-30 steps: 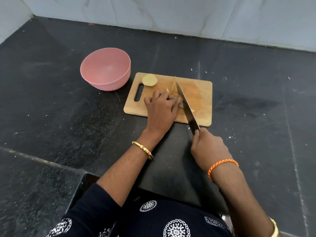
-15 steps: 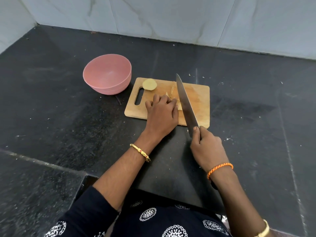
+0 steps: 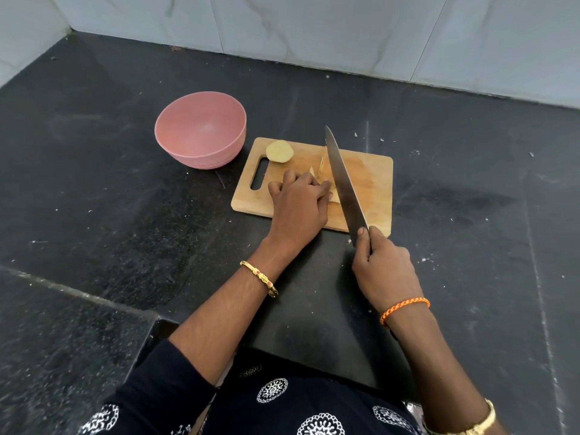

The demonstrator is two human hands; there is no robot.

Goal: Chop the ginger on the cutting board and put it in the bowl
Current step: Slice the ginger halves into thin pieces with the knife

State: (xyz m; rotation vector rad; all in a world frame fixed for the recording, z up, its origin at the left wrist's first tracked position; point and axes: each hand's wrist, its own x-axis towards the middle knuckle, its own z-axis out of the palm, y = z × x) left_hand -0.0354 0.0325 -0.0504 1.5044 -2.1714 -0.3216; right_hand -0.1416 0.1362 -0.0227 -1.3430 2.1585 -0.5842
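Observation:
A wooden cutting board (image 3: 375, 177) lies on the black counter. My left hand (image 3: 298, 208) rests on it with curled fingers, holding down a pale piece of ginger (image 3: 334, 196) that is mostly hidden under the fingers. Thin ginger slivers (image 3: 320, 163) lie just beyond the hand. A rounder ginger chunk (image 3: 279, 151) sits at the board's far left corner, by the handle slot. My right hand (image 3: 384, 268) grips the handle of a long kitchen knife (image 3: 343, 183), whose blade lies along the ginger, right of my left fingers. An empty pink bowl (image 3: 201, 130) stands left of the board.
The black stone counter (image 3: 470, 199) spreads wide on every side, with small pale crumbs scattered right of the board. Grey marble wall tiles (image 3: 314, 29) close off the far edge. A step in the counter runs across the lower left.
The knife blade has lifted and moved forward, its tip now past the board's far edge. My left hand still holds the ginger in the same spot.

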